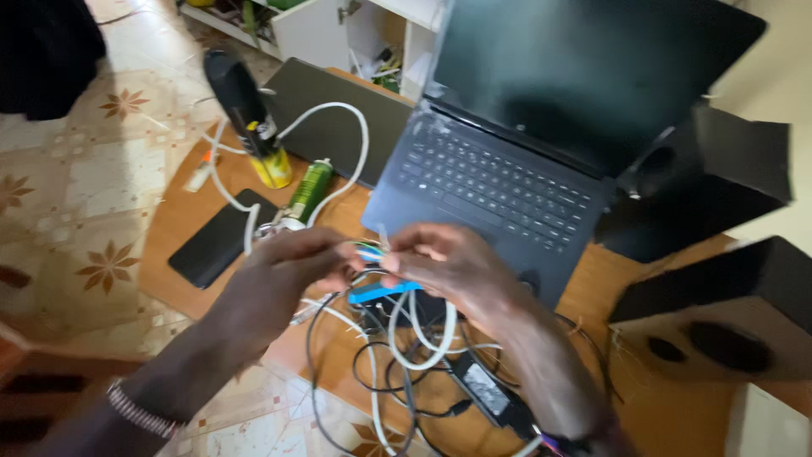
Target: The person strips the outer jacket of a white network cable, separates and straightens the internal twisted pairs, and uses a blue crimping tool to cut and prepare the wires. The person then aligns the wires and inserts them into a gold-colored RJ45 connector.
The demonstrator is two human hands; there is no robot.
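Head view: single camera looking down on a wooden desk (660,406); all places below are given relative to the laptop (499,169).
Laptop: open, dark screen, dark keyboard, at the upper centre of the desk.
Left hand (283,271): in front of the laptop's near left corner; fingers closed narrowly, pinching thin coloured wire ends (370,250).
Right hand (448,262): at the laptop's front edge, directly opposite the left hand; fingertips pinched on the same wire ends, the two hands almost touching.
Wire ends: held between both hands, just in front of the laptop's near left corner; blurred, fine detail cannot be told.
White cable (419,334): loops down below the hands, in front of the laptop.
Blue tool (381,293): just under the hands, on a tangle of dark cables.
Power adapter (491,391): black, further in front of the laptop, among the cables.
Phone (216,239): black, face down, left of the laptop.
Spray cans (266,144): one black and yellow, one green, left of the laptop.
Speakers (719,322): right of the laptop.
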